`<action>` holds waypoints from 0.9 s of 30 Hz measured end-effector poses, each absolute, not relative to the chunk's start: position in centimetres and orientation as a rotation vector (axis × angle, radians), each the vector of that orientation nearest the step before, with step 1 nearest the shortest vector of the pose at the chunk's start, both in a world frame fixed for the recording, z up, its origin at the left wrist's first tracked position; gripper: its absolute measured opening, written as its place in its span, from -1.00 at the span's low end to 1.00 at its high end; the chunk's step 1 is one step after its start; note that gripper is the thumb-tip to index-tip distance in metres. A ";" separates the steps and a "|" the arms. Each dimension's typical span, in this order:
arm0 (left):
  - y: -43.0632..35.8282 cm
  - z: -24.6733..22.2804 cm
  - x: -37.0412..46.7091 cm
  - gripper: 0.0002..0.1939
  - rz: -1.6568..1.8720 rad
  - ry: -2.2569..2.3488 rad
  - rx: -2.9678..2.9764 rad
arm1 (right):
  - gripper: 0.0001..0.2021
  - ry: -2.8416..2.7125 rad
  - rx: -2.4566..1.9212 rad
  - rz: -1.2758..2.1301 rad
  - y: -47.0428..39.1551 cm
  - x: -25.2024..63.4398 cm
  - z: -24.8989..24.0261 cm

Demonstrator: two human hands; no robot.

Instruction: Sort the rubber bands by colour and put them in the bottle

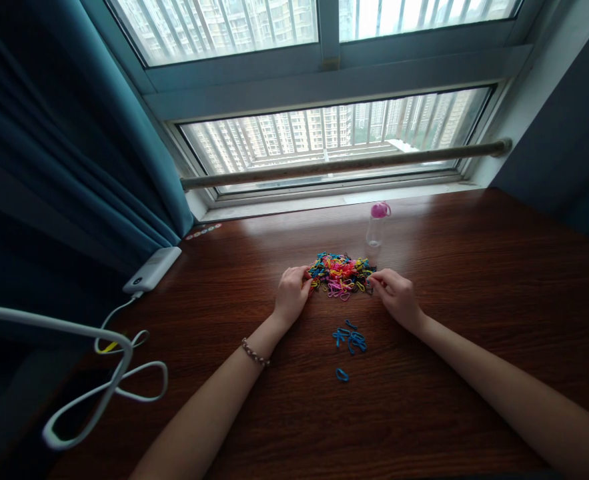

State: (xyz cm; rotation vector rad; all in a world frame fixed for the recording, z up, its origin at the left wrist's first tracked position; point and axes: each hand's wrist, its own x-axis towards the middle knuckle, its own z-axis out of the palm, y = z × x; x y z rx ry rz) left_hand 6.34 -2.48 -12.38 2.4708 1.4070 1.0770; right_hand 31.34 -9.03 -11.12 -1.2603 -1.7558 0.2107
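A heap of small coloured hair ties (341, 268) lies on the dark wooden table, mixed pink, yellow, blue, red and black. At its left edge my left hand (293, 290) touches the ties, its thumb and forefinger apart. Opposite, my right hand (398, 293) pinches at the heap's right edge; a hair tie seems to be between thumb and fingertips, though it is too small to see well. Nearer to me sits a small group of blue hair ties (350, 339). One single blue hair tie (341, 375) lies apart, below that group.
Behind the heap stands a clear bottle with a pink lid (378, 212). A white power bank (153, 269) with a cable lies at the table's left edge by the blue curtain (139, 153). Across the near left loops a thick white tube (99, 331). A window rail (344, 165) runs beyond the table.
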 end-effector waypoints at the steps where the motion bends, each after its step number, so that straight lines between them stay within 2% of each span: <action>1: -2.5 -12.4 6.3 -0.76 1.072 1.414 2.469 | -0.82 -1.826 -1.195 0.170 -9.3 31.1 -11.0; 10: -2.6 -12.2 6.4 -0.82 1.089 1.485 2.450 | -0.75 -2.460 -0.589 0.078 -12.1 28.8 -9.8; 20: -2.7 -12.1 6.3 -0.82 1.216 1.402 2.301 | -0.78 -2.488 -0.672 0.213 -11.6 28.8 -9.7; 27: -2.4 -12.2 6.2 -0.86 1.232 1.514 2.265 | -0.77 -2.375 -0.603 0.578 -12.2 28.6 -8.9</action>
